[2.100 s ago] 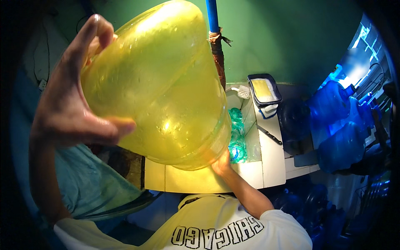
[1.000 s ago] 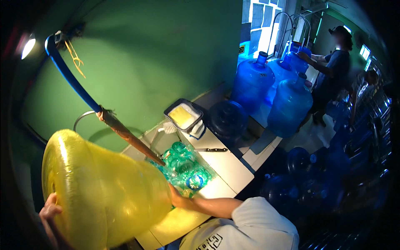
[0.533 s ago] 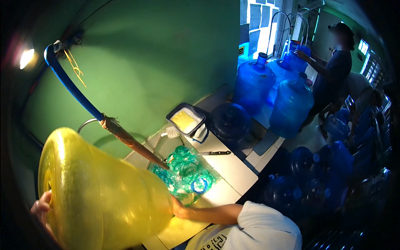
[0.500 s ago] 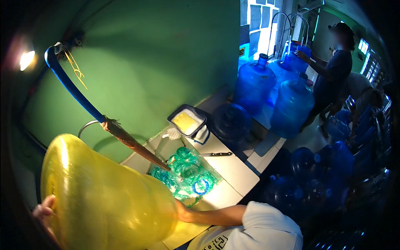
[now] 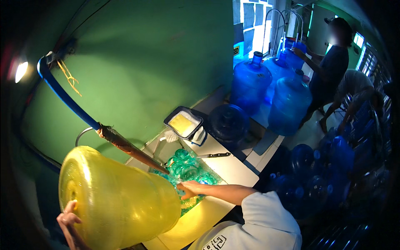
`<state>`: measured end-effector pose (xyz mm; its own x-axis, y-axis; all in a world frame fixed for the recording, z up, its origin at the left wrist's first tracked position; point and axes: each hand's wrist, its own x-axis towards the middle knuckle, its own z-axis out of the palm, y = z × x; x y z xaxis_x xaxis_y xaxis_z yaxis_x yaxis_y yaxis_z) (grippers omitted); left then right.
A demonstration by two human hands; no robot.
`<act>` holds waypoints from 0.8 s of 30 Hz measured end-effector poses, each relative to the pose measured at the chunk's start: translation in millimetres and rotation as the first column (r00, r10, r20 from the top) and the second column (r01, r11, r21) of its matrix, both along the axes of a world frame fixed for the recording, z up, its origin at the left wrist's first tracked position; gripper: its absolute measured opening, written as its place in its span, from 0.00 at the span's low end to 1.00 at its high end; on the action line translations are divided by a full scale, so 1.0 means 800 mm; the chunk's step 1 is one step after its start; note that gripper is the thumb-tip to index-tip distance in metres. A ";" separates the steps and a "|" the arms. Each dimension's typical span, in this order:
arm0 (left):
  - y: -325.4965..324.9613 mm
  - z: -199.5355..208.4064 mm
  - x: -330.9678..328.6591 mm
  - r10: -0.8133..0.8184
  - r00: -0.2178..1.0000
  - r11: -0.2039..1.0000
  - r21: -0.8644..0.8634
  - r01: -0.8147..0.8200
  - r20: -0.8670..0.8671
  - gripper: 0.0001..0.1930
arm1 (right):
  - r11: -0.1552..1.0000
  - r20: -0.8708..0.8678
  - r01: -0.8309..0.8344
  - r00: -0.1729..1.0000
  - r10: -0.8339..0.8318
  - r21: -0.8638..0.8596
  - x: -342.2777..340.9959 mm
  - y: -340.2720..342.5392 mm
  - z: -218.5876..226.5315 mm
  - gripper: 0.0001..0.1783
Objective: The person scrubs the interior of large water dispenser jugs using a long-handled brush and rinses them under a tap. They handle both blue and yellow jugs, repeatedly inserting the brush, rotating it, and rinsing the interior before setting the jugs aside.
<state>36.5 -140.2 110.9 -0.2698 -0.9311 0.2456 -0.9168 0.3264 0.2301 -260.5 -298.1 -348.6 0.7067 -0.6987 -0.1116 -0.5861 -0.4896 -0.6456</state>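
A big translucent yellow water jug (image 5: 121, 196) lies tilted on its side at the lower left, its round base toward the left. My left hand (image 5: 68, 221) presses curled fingers against the base, near the recess at its centre. Beside the jug's far end, my right hand (image 5: 192, 189) has its fingers bent and a little apart; whether they touch the jug is hard to see. Beneath that hand lies a shiny heap of clear green material (image 5: 183, 166) in a tiled basin. A brown-wrapped pipe (image 5: 129, 148) on a blue hose (image 5: 68, 102) ends above the heap.
A dark tub holding a yellow block (image 5: 183, 123) and a knife (image 5: 214, 155) rest on the white tiled counter (image 5: 237, 179). Several blue water jugs (image 5: 250, 85) stand beyond, with more on the floor (image 5: 302, 158). Two other people (image 5: 333, 62) are at the right.
The yellow jug has shifted right and down. My left hand moved with its base, while my right hand came up from the jug's side to above the green heap.
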 end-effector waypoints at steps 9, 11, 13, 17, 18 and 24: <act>-0.007 -0.001 -0.009 -0.024 1.000 0.999 -0.025 0.025 0.015 0.46 | 0.925 0.203 0.314 0.912 -0.357 0.215 -0.028 -0.004 -0.010 0.28; -0.010 0.008 -0.014 -0.035 0.999 0.999 -0.031 0.035 0.024 0.46 | 0.789 0.279 0.310 0.815 -0.508 0.531 -0.025 0.010 -0.017 0.26; -0.011 0.019 -0.019 -0.063 0.997 0.996 -0.056 0.065 0.040 0.46 | 0.493 0.266 0.127 0.714 -0.648 0.861 -0.024 0.025 -0.027 0.23; -0.001 0.048 -0.023 -0.090 0.992 0.994 -0.060 0.095 0.092 0.46 | 0.766 0.608 -0.108 0.682 -0.406 0.634 -0.028 0.055 -0.040 0.29; 0.002 0.056 -0.023 -0.099 0.989 0.992 -0.060 0.107 0.111 0.46 | 0.837 0.657 -0.082 0.662 -0.360 0.541 -0.031 0.061 -0.039 0.25; -0.001 0.085 -0.035 -0.178 0.966 0.978 -0.077 0.196 0.189 0.46 | 0.129 0.233 -0.312 0.322 -0.918 0.941 -0.027 0.069 -0.001 0.32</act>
